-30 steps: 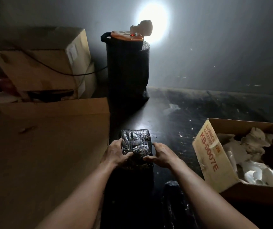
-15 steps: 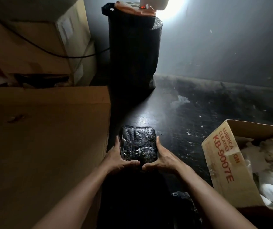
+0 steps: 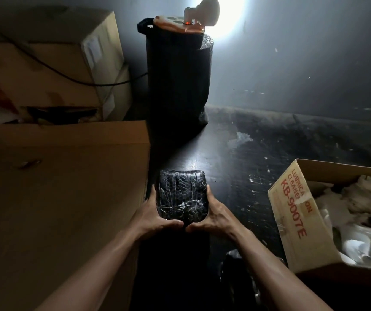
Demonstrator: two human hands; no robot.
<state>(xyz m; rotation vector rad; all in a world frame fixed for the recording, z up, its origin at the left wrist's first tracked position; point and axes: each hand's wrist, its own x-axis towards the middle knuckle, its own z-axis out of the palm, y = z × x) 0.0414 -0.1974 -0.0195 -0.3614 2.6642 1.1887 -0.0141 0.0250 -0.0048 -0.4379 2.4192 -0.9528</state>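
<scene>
The packet (image 3: 182,195) is lying flat between the two grips, over the dark table (image 3: 258,153), just beside the big box (image 3: 56,187). Its long axis is running away from the person, and its far end is pointing toward the black roll (image 3: 177,81). The left grip (image 3: 150,217) is pressing on its left long side and the right grip (image 3: 216,217) on its right side, with straight fingers. The thumbs are lying across the near end, almost meeting. Neither grip is curling around it.
</scene>
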